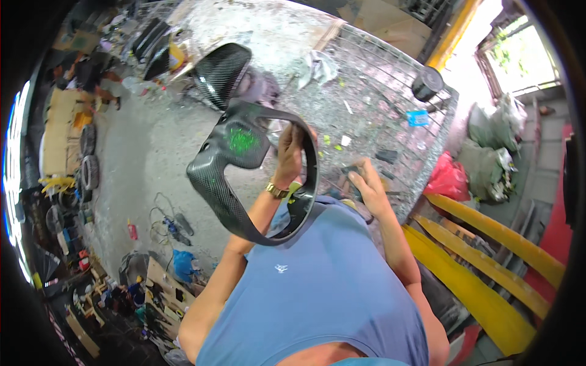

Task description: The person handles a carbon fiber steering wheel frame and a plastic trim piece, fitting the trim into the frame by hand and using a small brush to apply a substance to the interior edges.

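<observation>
A black carbon-fibre-patterned shell part [210, 174], with a large rounded opening and a green speckled patch on its bulge, is held up in front of my body. My left hand [289, 157] comes through the opening and grips the rim at the right; some fingertips are hidden behind it. To the right, low over the table edge, my right hand [369, 186] is closed, thumb against fingers. A small dark flat piece [350, 171] shows at its fingertips, its kind unclear. Beyond the shell, a second glossy carbon-patterned cover [224, 72] rests on the table.
The dusty table [366, 79] has a wire grid and scraps on it. A black cup [426, 84] and a blue packet [417, 118] are near its right edge. Yellow panels [482, 287] lean at the right, with bags [448, 177] behind. Hoses and tools lie on the floor at left.
</observation>
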Demonstrator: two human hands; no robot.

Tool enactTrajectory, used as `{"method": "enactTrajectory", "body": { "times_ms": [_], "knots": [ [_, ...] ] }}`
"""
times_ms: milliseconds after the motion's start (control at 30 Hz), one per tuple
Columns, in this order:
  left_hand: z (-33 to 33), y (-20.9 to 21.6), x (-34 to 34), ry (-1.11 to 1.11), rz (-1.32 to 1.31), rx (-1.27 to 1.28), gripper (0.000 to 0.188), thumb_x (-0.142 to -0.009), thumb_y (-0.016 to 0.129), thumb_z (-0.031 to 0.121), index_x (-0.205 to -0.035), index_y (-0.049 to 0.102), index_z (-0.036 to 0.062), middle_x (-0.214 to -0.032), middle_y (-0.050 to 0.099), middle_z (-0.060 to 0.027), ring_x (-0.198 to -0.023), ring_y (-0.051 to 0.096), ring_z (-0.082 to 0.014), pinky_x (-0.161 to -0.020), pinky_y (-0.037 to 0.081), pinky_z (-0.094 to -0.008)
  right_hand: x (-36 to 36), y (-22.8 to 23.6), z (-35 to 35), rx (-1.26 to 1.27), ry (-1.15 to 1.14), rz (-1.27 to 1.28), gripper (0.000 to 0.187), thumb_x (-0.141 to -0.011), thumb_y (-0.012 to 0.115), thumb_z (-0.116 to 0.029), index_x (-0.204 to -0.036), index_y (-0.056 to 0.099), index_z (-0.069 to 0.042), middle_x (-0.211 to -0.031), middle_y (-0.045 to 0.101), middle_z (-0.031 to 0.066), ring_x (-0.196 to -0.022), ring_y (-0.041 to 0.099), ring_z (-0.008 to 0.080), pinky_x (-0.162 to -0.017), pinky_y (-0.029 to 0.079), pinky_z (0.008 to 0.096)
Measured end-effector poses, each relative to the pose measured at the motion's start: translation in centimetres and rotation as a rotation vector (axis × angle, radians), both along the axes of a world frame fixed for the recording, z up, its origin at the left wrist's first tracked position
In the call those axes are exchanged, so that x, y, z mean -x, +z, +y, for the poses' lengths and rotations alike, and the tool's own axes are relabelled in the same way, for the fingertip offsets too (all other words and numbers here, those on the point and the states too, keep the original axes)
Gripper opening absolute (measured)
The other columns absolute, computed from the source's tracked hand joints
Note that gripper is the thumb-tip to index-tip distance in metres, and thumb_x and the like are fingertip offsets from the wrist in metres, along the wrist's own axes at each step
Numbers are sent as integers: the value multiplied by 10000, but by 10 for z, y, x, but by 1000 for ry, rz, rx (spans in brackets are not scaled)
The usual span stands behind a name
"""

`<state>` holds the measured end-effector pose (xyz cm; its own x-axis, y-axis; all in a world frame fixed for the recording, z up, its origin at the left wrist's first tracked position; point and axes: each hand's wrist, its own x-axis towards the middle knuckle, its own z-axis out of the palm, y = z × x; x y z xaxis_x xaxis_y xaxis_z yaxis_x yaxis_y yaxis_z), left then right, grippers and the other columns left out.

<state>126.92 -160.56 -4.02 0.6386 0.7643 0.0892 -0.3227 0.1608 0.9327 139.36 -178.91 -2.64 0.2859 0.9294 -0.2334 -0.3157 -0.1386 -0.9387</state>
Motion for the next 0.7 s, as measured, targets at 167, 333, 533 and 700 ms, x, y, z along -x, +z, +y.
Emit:
{"method": "enactTrajectory", "body": {
  "times_ms": [167, 333, 533, 700],
  "knots": [
    [-13, -19, 0, 52, 119, -30, 405, -1038, 410, 391, -881, 563, 51, -761, 584, -21, -651, 527, -79, -574, 426, -230, -6, 2, -1, 129, -128, 172, 281, -999, 520, -212, -1212, 409, -67, -858, 669, 152, -624, 648, 172, -520, 488, 255],
    [-7, -34, 6, 112, 191, -123, 374, -1045, 413, 353, -921, 569, 37, -790, 601, -22, -672, 543, -80, -605, 452, -234, -9, -5, -10, 134, -49, 105, 305, -970, 493, -149, -1248, 417, -49, -956, 653, 153, -693, 673, 208, -610, 505, 282],
    [-15, -16, 15, 94, 106, -150, 193, -1020, 479, 179, -966, 580, 24, -848, 623, -38, -705, 554, -83, -632, 465, -231, -11, 5, -23, -68, 70, 244, 632, -802, 509, -50, -1399, 304, -27, -1376, 474, 185, -1185, 551, 263, -1006, 426, 394],
    [-17, -3, 37, -68, 130, 12, 200, -941, 514, 56, -1140, 501, 43, -962, 654, -92, -768, 632, -141, -610, 507, -250, -9, 8, -27, 40, 105, 47, 814, -726, 598, 33, -1455, 245, -41, -1454, 393, 163, -1295, 459, 243, -1109, 316, 395]
  ]
}}
